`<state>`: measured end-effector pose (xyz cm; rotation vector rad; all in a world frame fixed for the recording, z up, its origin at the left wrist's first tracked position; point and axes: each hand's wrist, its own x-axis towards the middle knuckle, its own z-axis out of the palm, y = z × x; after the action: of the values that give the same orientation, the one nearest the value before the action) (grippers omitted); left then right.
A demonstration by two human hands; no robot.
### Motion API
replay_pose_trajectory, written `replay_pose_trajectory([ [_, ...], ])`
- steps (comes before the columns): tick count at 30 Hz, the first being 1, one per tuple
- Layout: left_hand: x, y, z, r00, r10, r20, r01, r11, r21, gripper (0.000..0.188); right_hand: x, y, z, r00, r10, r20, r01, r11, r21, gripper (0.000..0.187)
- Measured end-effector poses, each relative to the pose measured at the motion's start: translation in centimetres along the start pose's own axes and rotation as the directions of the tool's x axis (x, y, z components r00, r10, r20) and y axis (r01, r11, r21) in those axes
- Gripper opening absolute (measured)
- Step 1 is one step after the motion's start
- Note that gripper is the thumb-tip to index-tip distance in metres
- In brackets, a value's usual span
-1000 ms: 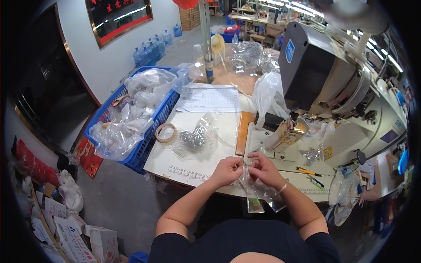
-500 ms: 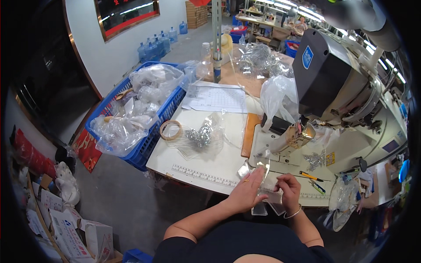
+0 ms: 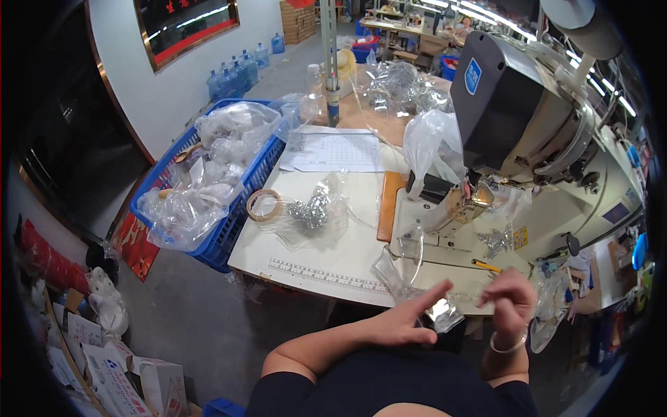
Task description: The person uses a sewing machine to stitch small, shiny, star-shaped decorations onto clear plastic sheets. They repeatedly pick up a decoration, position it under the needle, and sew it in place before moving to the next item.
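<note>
My left hand (image 3: 406, 318) is at the table's front edge, thumb and forefinger spread apart. Just beyond its fingers, a shiny piece of clear plastic (image 3: 445, 315) hangs over the edge; whether the hand touches it is hard to tell. A clear plastic strip (image 3: 389, 271) runs from behind this hand toward the sewing machine (image 3: 504, 104), with a curved loop standing up beside it. My right hand (image 3: 513, 300) is raised to the right, slightly blurred, its fingers loosely bent and apart. Nothing shows in it. An orange pen (image 3: 488, 266) lies just behind it.
On the left, a blue basket (image 3: 224, 240) holds clear bags. The white tabletop carries a tape roll (image 3: 264, 206), small silvery pieces (image 3: 310, 213) on clear plastic, paper sheets (image 3: 332, 149) and an orange-brown bar (image 3: 389, 207). More silvery pieces (image 3: 495, 242) lie beside the machine.
My right hand has let go of the clear plastic and moved right, over the pens. My left hand has dropped slightly and its thumb has spread. The view has shifted a little.
</note>
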<state>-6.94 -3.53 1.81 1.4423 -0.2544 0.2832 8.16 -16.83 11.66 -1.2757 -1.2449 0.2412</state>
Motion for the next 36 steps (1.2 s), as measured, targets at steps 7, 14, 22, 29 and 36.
replay_pose_trajectory([
  [7, -0.2, -1.8, -0.9, 0.959, -0.162, -0.234, -0.015, 0.791, -0.611, 0.03, 4.8, 1.4, 6.4, 0.818, -0.235, 0.525, 0.376, 0.909, -0.179, 0.038],
  [14, -2.1, 2.9, -4.7, 0.719, -0.198, -0.666, -0.359, 0.714, -0.601, 0.031, -0.1, 7.7, 0.8, 0.987, -0.079, 0.138, 0.136, 0.868, -0.478, 0.023],
  [22, 1.8, 2.2, -5.5, 0.716, -0.207, -0.667, -0.236, 0.827, -0.51, 0.027, 0.4, 13.8, -10.8, 0.991, 0.038, -0.127, -0.127, 0.553, -0.824, 0.016],
  [29, 0.6, 3.1, -4.7, 0.657, -0.265, -0.705, 0.16, 0.964, -0.213, 0.03, 4.6, 17.9, -11.2, 0.891, 0.374, 0.256, 0.242, 0.085, -0.967, 0.015],
  [36, -0.2, 2.9, -4.4, 0.721, -0.201, -0.663, -0.101, 0.916, -0.388, 0.03, 3.1, 13.0, -9.7, 0.891, 0.298, -0.343, -0.416, 0.837, -0.354, 0.022],
])
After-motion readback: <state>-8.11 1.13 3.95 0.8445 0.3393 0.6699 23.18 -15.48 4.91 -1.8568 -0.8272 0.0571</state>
